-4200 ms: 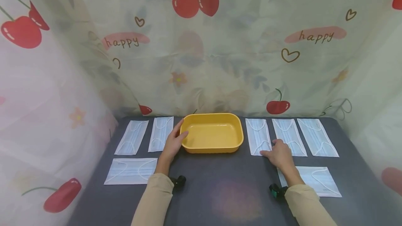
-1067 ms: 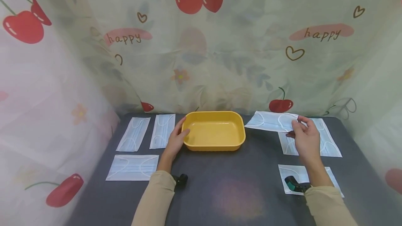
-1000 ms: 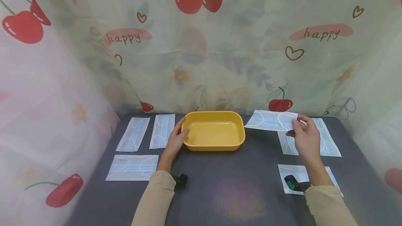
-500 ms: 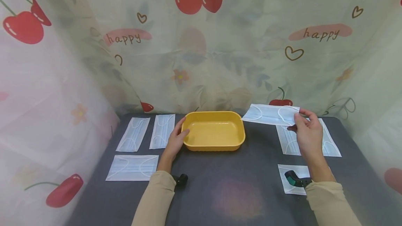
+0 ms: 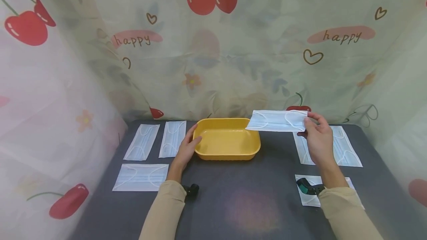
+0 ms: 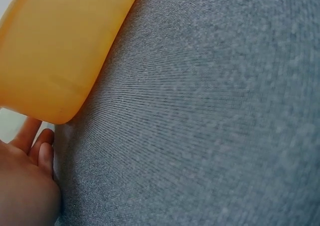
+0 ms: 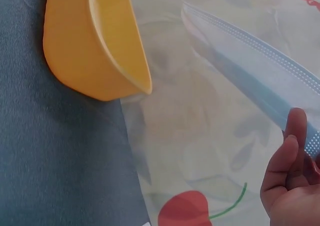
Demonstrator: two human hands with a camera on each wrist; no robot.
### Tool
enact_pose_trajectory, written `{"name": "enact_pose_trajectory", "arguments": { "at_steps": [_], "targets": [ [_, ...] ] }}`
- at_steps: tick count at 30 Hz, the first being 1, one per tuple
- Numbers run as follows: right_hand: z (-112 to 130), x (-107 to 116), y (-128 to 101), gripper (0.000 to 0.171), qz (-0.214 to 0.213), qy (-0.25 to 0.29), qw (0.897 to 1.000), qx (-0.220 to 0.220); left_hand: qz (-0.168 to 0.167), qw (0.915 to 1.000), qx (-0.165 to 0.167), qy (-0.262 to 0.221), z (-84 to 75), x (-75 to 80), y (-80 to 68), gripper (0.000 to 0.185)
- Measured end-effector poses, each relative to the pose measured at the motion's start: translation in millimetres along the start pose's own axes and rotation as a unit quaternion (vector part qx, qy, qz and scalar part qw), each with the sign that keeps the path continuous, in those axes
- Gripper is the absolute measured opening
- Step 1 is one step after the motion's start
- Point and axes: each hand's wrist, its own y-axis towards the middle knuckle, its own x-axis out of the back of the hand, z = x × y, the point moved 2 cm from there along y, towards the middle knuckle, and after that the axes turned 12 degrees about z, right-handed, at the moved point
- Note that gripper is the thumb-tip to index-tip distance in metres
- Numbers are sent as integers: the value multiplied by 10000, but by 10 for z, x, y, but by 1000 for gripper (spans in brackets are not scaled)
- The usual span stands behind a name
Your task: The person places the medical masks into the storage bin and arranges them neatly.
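Seven face masks show in all, six lying flat on the dark grey desk (image 5: pixel 233 203) and one lifted in the air. At the desk's far left edge two masks (image 5: pixel 141 142) (image 5: pixel 172 139) lie side by side, with a third (image 5: pixel 141 177) nearer the front left corner. None of these has moved since the earlier pictures.

Beside them the left hand (image 5: pixel 186 149) stays where it was, its fingers loosely curved against the left wall of the yellow tray (image 5: pixel 227 153), which sits at the middle of the desk's far edge. The left wrist view shows the fingers (image 6: pixel 37 146) touching the tray's outer corner (image 6: pixel 55 55) without closing round it.

Over the tray's right rim hangs the lifted mask (image 5: pixel 277 120), held level and clear of the desk. Half a second ago it hung further right, short of the tray; its free end now overlaps the tray's far right corner. The right hand (image 5: pixel 317 142) pinches the mask's right end between thumb and fingertips, so the mask stretches leftward from the hand. In the right wrist view the mask (image 7: pixel 255 70) runs up and away from the fingers (image 7: pixel 290 151), with the tray (image 7: pixel 90 50) below and apart.

Under that hand two masks (image 5: pixel 305 151) (image 5: pixel 345 147) lie at the far right edge, and another (image 5: pixel 308 199) lies near the front right, partly hidden by the sleeve.
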Motion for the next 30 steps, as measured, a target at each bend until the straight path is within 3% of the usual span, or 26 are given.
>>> {"name": "enact_pose_trajectory", "arguments": {
  "at_steps": [9, 18, 30],
  "targets": [
    [81, -296, 83, 43, 393, -516, 9979, 78, 136, 9991, -63, -405, 4, 16, 0, 57],
    [85, -535, 195, 43, 651, -632, 9959, 55, 249, 9981, -187, -533, -29, 40, 11, 63],
    [35, -705, 292, 40, 1009, -844, 9911, -209, 203, 9982, 4, -556, -32, 53, -13, 58]
  ]
}}
